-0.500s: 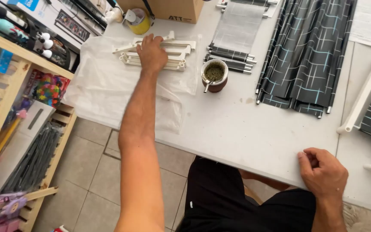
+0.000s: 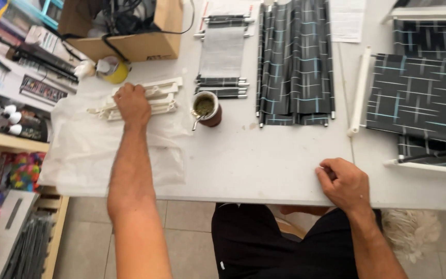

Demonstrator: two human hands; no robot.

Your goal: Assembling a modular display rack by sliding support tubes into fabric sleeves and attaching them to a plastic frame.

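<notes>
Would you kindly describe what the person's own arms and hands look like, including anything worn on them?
Both arms are bare to past the elbow, with no sleeves showing. The left hand and right hand wear no gloves, rings, watch or bands that I can see.

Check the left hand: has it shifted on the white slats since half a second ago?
No. The left hand rests on the same end of the white plastic slats, just as far left of the mate cup; only the camera moved.

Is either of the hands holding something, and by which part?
Left hand grips the white plastic strips near their middle. Right hand only rests on the table edge.
</notes>
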